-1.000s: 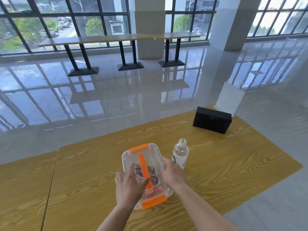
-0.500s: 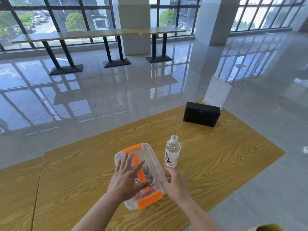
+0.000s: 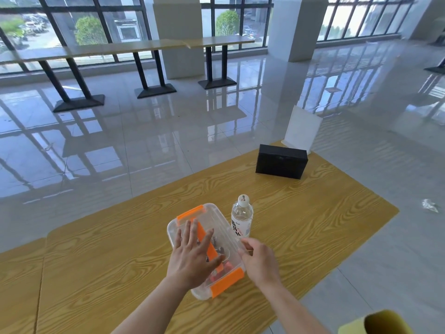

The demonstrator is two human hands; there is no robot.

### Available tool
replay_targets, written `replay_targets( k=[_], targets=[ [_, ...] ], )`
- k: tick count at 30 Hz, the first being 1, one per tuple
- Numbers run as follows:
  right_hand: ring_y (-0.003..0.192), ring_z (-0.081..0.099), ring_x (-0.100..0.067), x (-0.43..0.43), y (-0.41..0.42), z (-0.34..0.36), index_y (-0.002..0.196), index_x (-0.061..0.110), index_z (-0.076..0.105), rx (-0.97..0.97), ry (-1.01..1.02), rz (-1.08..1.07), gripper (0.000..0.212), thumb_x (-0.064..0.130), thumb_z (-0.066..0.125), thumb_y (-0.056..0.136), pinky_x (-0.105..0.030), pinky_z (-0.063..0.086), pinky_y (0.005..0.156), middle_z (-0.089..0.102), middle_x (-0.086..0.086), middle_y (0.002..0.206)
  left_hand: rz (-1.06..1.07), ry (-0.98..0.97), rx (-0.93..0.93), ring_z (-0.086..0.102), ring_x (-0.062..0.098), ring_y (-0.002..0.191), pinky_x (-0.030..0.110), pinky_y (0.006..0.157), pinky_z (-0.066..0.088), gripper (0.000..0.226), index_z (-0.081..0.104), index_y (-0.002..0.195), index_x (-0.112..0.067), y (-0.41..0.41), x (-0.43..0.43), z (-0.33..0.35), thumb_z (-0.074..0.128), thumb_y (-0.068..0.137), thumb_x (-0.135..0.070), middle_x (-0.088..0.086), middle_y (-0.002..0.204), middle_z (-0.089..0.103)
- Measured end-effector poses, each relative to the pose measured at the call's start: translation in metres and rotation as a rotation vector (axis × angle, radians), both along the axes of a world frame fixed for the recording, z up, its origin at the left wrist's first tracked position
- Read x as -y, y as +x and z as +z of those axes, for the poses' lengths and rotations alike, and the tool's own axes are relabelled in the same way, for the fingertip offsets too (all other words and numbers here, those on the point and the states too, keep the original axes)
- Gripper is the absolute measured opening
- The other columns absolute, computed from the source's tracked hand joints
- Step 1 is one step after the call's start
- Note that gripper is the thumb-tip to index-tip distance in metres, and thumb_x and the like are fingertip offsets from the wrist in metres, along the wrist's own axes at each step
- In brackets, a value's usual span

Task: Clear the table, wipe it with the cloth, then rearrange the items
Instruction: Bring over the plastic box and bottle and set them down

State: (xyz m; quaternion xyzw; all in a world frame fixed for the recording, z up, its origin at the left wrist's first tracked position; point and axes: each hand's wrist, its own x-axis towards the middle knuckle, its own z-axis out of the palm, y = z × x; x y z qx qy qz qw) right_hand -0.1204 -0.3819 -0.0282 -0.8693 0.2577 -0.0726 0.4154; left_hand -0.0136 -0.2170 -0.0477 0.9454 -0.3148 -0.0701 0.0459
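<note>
The box [image 3: 207, 249] lies on the desk [image 3: 313, 213], touching the bottle [image 3: 242, 219]. The left hand [image 3: 192, 259] is spread flat on its lid; the right hand [image 3: 258, 261] is loosely curled beside it, holding nothing. The bottle could be toppled if the box is shoved sideways.

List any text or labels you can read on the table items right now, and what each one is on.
Water bottle cap: red characters, too small to read.
Water bottle label: large dark characters with some red print, too blurred to read.
Black box: a faint mark on its front, unreadable.
Clear container, white card: no text visible.
</note>
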Motion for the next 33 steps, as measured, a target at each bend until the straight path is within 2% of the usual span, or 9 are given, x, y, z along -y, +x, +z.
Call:
replay_targets(
  k=[3, 8, 11, 13, 17, 21, 27, 30, 33],
  targets=[
    [0.081, 0.055, 0.007, 0.001, 0.0, -0.001, 0.122, 0.021, 0.067, 0.01, 0.001, -0.012, 0.029, 0.016, 0.064, 0.094, -0.004, 0.043, 0.069, 0.063, 0.02, 0.092, -0.008, 0.008, -0.003, -0.033, 0.024, 0.143, 0.049, 0.118, -0.015, 0.085, 0.005, 0.154, -0.04, 0.003, 0.003, 0.0, 0.016, 0.082, -0.086, 0.012, 0.161, -0.022],
    [0.091, 0.058, 0.002, 0.003, 0.003, -0.002, 0.124, 0.022, 0.066, -0.009, 0.012, -0.022, 0.031, 0.021, 0.066, 0.093, -0.012, 0.046, 0.078, 0.07, 0.012, 0.108, -0.006, 0.007, -0.001, -0.033, 0.024, 0.143, 0.048, 0.118, -0.014, 0.084, 0.003, 0.153, -0.041, 0.003, 0.003, 0.0, 0.017, 0.083, -0.086, 0.01, 0.161, -0.021],
    [0.086, 0.057, 0.003, 0.004, 0.004, -0.004, 0.124, 0.023, 0.065, -0.021, 0.021, -0.032, 0.032, 0.022, 0.066, 0.093, -0.004, 0.042, 0.07, 0.069, 0.013, 0.104, -0.003, 0.024, 0.0, -0.033, 0.024, 0.142, 0.048, 0.118, -0.014, 0.084, 0.001, 0.153, -0.041, 0.003, 0.004, 0.0, 0.016, 0.084, -0.085, 0.01, 0.161, -0.021],
    [0.091, 0.06, 0.001, 0.005, 0.004, -0.005, 0.127, 0.022, 0.064, -0.032, 0.013, -0.035, 0.034, 0.024, 0.066, 0.093, 0.0, 0.038, 0.065, 0.069, 0.01, 0.111, 0.0, 0.021, 0.002, -0.032, 0.024, 0.143, 0.048, 0.118, -0.014, 0.084, 0.002, 0.153, -0.041, 0.003, 0.006, 0.0, 0.017, 0.084, -0.085, 0.011, 0.161, -0.021],
    [0.101, 0.063, -0.005, 0.007, 0.005, -0.005, 0.128, 0.021, 0.063, -0.046, 0.009, -0.027, 0.035, 0.025, 0.066, 0.093, 0.001, 0.036, 0.066, 0.07, 0.006, 0.116, 0.006, 0.018, -0.001, -0.032, 0.025, 0.143, 0.048, 0.117, -0.015, 0.084, 0.002, 0.153, -0.04, 0.002, 0.007, 0.001, 0.017, 0.084, -0.085, 0.011, 0.161, -0.021],
    [0.101, 0.063, -0.006, 0.009, 0.006, -0.004, 0.128, 0.018, 0.062, -0.053, 0.009, -0.008, 0.036, 0.025, 0.066, 0.093, -0.01, 0.044, 0.081, 0.07, 0.005, 0.115, 0.01, 0.023, 0.0, -0.03, 0.026, 0.144, 0.048, 0.119, -0.014, 0.085, 0.002, 0.153, -0.04, 0.002, 0.008, 0.002, 0.016, 0.083, -0.086, 0.012, 0.161, -0.019],
    [0.102, 0.063, -0.008, 0.015, 0.007, 0.004, 0.129, 0.018, 0.061, -0.072, 0.009, 0.024, 0.038, 0.03, 0.064, 0.093, -0.028, 0.052, 0.091, 0.068, 0.004, 0.117, 0.023, -0.021, -0.02, -0.021, 0.027, 0.147, 0.049, 0.12, -0.01, 0.086, 0.007, 0.154, -0.037, 0.003, 0.011, 0.01, 0.015, 0.083, -0.084, 0.011, 0.163, -0.008],
    [0.098, 0.065, -0.01, 0.019, 0.006, 0.012, 0.127, 0.018, 0.062, -0.063, -0.031, 0.05, 0.036, 0.029, 0.063, 0.093, -0.027, 0.053, 0.087, 0.069, 0.001, 0.114, 0.019, -0.023, 0.003, -0.016, 0.029, 0.149, 0.052, 0.119, -0.006, 0.084, 0.007, 0.154, -0.036, 0.003, 0.015, 0.018, 0.018, 0.084, -0.081, 0.01, 0.164, -0.002],
    [0.105, 0.063, -0.01, 0.025, 0.006, 0.02, 0.132, 0.019, 0.058, -0.059, -0.102, 0.06, 0.042, 0.033, 0.065, 0.092, -0.026, 0.05, 0.091, 0.065, 0.002, 0.124, 0.029, -0.026, 0.011, -0.011, 0.031, 0.149, 0.054, 0.12, 0.001, 0.08, 0.009, 0.154, -0.034, 0.001, 0.02, 0.027, 0.033, 0.089, -0.072, 0.01, 0.164, 0.0]
  ],
)
